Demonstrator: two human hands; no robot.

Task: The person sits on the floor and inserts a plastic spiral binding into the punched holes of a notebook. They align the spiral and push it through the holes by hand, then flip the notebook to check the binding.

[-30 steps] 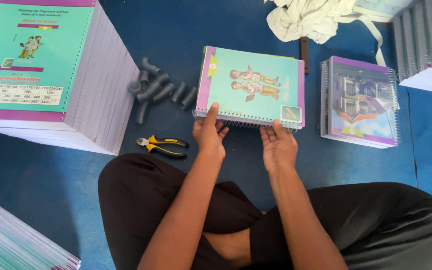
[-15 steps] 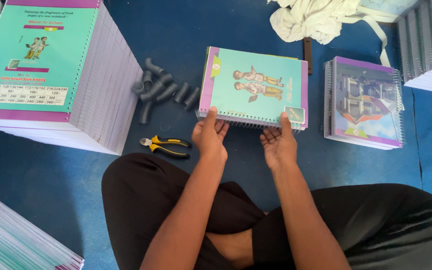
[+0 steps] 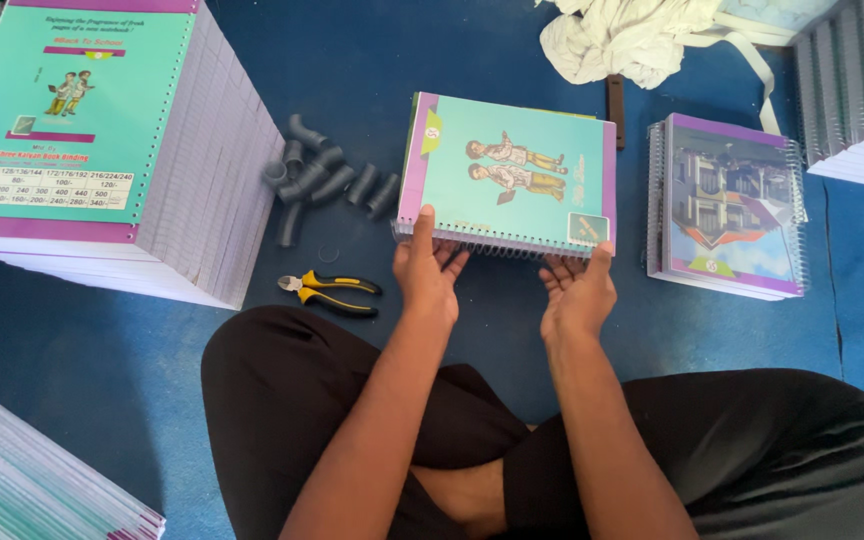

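Note:
A teal and purple spiral-bound notebook (image 3: 508,176) lies on the blue floor in front of my crossed legs. Its wire spiral runs along the near edge. My left hand (image 3: 428,268) grips that near edge towards the left, thumb on the cover and fingers under the spiral. At the right end of the same edge my right hand (image 3: 578,291) holds the book, with its thumb up by the cover's corner. Both hands keep the near edge slightly raised.
A tall stack of unbound teal-covered books (image 3: 102,150) stands at the left. Grey spiral coils (image 3: 324,178) and yellow-handled pliers (image 3: 330,292) lie between it and the notebook. A finished purple-covered notebook stack (image 3: 730,205) sits right, white cloth (image 3: 632,38) behind, more stacks at the corners.
Both hands have stayed on the notebook's near edge; the right hand has shifted slightly outward towards the corner. The view has drifted a little.

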